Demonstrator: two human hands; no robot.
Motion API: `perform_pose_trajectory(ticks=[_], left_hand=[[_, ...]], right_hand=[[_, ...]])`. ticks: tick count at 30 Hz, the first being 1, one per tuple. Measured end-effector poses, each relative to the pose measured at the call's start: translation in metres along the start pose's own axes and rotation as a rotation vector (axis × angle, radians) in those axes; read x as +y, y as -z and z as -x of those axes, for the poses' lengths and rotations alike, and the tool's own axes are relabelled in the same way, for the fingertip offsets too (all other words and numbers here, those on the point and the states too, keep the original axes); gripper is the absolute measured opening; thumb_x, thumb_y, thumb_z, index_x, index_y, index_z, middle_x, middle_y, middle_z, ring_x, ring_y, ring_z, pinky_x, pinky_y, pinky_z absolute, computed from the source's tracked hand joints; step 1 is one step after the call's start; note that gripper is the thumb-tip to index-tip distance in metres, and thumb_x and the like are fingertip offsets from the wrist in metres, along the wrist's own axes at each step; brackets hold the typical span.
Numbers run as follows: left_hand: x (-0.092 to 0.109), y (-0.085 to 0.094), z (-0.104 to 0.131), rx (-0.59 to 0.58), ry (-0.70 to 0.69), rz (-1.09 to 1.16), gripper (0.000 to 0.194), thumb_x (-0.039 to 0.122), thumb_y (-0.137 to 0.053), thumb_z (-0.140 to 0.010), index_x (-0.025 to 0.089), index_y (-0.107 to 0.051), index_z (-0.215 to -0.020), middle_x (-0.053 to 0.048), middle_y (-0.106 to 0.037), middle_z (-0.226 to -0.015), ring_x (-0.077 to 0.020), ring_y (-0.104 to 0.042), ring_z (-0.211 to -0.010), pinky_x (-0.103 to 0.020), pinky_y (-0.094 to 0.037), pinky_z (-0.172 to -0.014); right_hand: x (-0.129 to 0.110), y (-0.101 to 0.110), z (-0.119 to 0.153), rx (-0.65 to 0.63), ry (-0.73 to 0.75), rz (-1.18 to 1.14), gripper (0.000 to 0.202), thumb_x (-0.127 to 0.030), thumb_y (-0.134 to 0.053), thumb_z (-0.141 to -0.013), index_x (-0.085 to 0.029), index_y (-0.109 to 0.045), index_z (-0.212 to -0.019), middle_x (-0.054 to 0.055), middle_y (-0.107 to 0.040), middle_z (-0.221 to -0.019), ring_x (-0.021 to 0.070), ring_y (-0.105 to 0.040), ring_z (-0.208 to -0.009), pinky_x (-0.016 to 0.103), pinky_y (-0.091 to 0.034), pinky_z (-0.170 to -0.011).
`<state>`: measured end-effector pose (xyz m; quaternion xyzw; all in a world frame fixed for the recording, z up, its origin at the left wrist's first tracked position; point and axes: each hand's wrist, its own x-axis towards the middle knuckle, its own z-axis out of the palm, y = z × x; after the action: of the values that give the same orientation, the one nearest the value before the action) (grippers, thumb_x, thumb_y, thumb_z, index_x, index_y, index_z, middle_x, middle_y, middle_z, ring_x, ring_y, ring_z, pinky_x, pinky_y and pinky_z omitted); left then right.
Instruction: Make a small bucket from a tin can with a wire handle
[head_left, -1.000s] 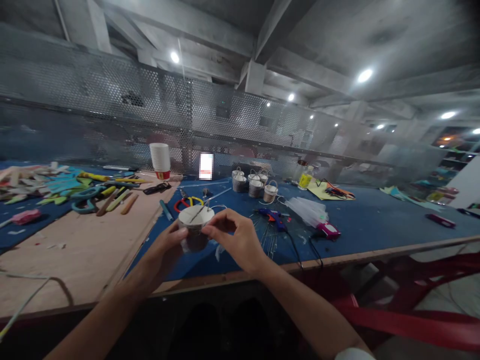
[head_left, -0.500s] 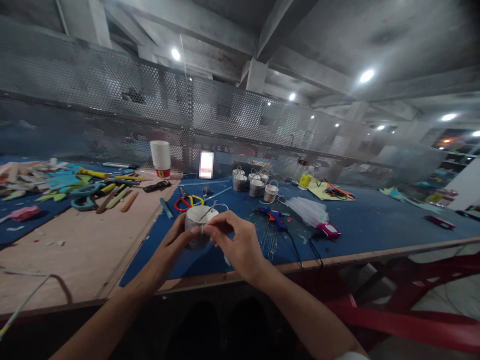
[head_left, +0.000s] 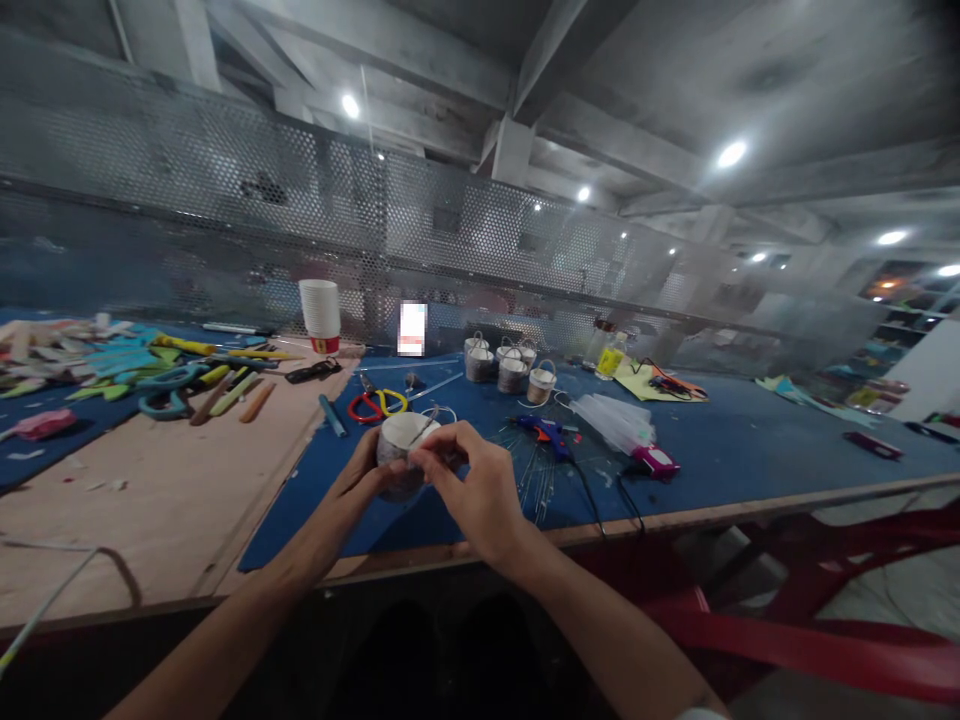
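My left hand [head_left: 364, 475] is wrapped round a small cup [head_left: 401, 488] with a grey, rough-looking outside and a white inside. A thin grey cord [head_left: 426, 428] slants across the cup's mouth. At the near right of the rim, my right hand [head_left: 476, 490] pinches with thumb and forefinger at the lower end of this cord; the fingertips partly hide it. Just behind the cup lie red-and-yellow-handled pliers [head_left: 379, 404] and a loop of white cord [head_left: 448, 412].
Several finished-looking little buckets with handles [head_left: 512, 376] stand behind. A blue glue gun [head_left: 546, 432] and clear plastic bag [head_left: 611, 422] lie to the right. Leftward are stacked paper cups [head_left: 320, 310], scissors [head_left: 166, 400] and coloured scraps [head_left: 120, 350]. The table's front edge [head_left: 450, 556] is close.
The cup and my left hand have shifted slightly right. My right fingers still pinch at the rim, and the cord over the cup's mouth has moved a little right.
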<state>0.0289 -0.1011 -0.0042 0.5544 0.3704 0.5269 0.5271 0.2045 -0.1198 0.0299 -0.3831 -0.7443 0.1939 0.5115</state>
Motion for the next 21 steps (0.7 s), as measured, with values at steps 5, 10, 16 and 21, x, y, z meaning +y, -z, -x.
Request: perform_pose_trajectory(ticks=[5, 10, 16, 21], left_hand=[[-0.01, 0.002, -0.005, 0.023, -0.019, 0.063, 0.05, 0.042, -0.071, -0.081, 0.025, -0.061, -0.127, -0.01, -0.066, -0.131, -0.0342, -0.054, -0.13, -0.044, -0.044, -0.105], [-0.013, 0.0, -0.008, 0.02, -0.05, 0.071, 0.063, 0.044, -0.08, -0.072, 0.021, -0.06, -0.127, -0.013, -0.066, -0.132, -0.0364, -0.058, -0.124, -0.044, -0.048, -0.101], [0.0, -0.005, 0.001, 0.006, -0.039, 0.028, 0.055, 0.041, -0.078, -0.078, 0.024, -0.06, -0.127, -0.009, -0.066, -0.131, -0.0324, -0.057, -0.126, -0.04, -0.048, -0.102], [0.004, -0.007, 0.003, 0.02, -0.042, -0.017, 0.046, 0.045, -0.074, -0.082, 0.022, -0.062, -0.121, -0.008, -0.068, -0.126, -0.032, -0.057, -0.126, -0.038, -0.045, -0.103]], right_hand=[[0.002, -0.001, 0.001, 0.016, -0.023, 0.054, 0.016, -0.04, -0.064, -0.095, -0.024, -0.065, -0.099, 0.003, -0.073, -0.089, 0.0156, -0.068, -0.076, 0.03, -0.053, -0.074], [0.0, -0.001, 0.001, 0.055, -0.024, 0.086, 0.02, -0.043, -0.065, -0.094, -0.024, -0.063, -0.095, 0.003, -0.073, -0.089, 0.0161, -0.068, -0.074, 0.03, -0.052, -0.072], [-0.001, -0.001, 0.003, 0.083, -0.021, 0.11, 0.02, -0.043, -0.068, -0.093, -0.024, -0.063, -0.093, 0.002, -0.073, -0.087, 0.0161, -0.068, -0.074, 0.028, -0.051, -0.071], [-0.001, -0.001, 0.005, 0.086, -0.008, 0.137, 0.021, -0.043, -0.065, -0.095, -0.023, -0.063, -0.094, 0.003, -0.073, -0.088, 0.017, -0.069, -0.077, 0.028, -0.051, -0.072]])
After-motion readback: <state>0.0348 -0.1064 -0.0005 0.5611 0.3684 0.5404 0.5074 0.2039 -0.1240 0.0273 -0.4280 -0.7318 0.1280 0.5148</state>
